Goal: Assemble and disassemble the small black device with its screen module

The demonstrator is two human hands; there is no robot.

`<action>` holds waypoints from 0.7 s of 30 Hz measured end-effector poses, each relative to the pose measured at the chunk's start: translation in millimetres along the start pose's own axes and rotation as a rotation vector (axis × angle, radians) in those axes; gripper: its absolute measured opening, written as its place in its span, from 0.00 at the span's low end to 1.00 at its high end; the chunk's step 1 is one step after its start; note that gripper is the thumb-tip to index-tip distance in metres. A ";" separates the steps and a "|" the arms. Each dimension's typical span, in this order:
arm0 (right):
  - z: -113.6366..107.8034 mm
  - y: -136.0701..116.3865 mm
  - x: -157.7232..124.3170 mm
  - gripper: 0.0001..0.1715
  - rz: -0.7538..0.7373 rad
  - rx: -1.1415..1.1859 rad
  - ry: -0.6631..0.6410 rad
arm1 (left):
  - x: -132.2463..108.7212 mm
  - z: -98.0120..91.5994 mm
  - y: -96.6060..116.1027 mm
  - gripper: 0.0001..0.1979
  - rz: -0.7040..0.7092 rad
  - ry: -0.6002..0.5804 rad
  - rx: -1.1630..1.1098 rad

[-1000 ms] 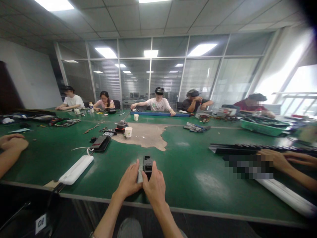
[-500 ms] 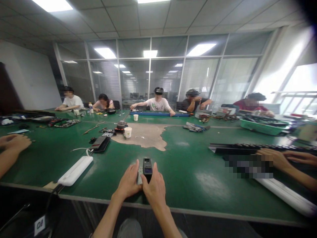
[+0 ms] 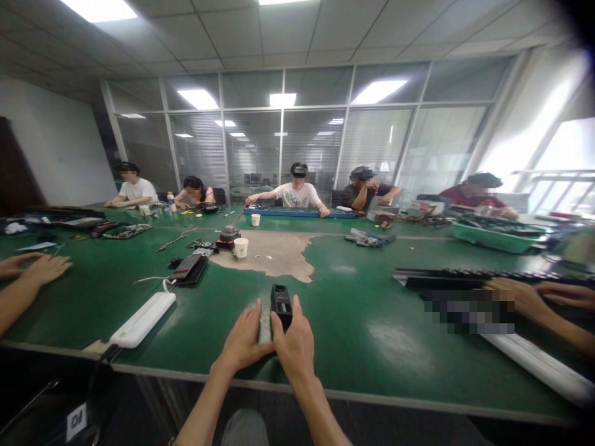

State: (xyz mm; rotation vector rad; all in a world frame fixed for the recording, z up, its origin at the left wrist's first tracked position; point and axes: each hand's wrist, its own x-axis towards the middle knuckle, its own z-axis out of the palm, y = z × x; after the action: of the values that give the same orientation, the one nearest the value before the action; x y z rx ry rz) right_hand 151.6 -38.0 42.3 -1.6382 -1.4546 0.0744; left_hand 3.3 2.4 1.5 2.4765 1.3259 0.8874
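Near the front edge of the green table, my right hand [image 3: 296, 337] holds a black box-shaped device [image 3: 281, 305] between thumb and fingers. Slots or ports show on its upper face, and its exact kind is unclear. My left hand [image 3: 242, 334] is just to the left, apart from the device, with its fingers stretched forward and its thumb pointing toward my right hand. Between the hands shows a pale grey patch [image 3: 264, 327]; I cannot tell whether it is a flat piece or worn tabletop.
A white power strip [image 3: 144, 319] lies at left, with a dark flat device [image 3: 191, 270] beyond it. A paper cup [image 3: 240, 248] stands on the brown worn area. Co-workers' hands [image 3: 46, 269] are at left and right. A long black rail [image 3: 437, 277] and green basket [image 3: 499, 238] are at right.
The black device has moved slightly forward and right and is now tilted in my right hand. My left hand has barely moved. A co-worker's hands at left have shifted right.
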 end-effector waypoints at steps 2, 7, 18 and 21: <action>-5.0 2.5 4.4 0.40 0.012 0.029 0.046 | 0.4 -0.6 0.7 0.46 -0.008 -0.011 0.001; -9.6 27.8 6.6 0.40 0.043 0.010 0.079 | 0.9 -1.1 1.8 0.47 -0.035 -0.026 0.000; -2.4 61.3 -4.3 0.38 0.068 -0.102 0.061 | -0.6 3.6 -3.2 0.45 -0.015 -0.008 0.021; 0.6 65.6 -6.7 0.38 0.046 -0.130 0.067 | -0.3 4.0 -4.1 0.46 -0.008 -0.006 0.026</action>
State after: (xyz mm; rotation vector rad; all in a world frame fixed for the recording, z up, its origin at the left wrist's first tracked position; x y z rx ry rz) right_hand 198.9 -35.5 -3.6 -1.7629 -1.3953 -0.0498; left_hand 2.7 4.9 -3.6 2.4888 1.3530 0.8656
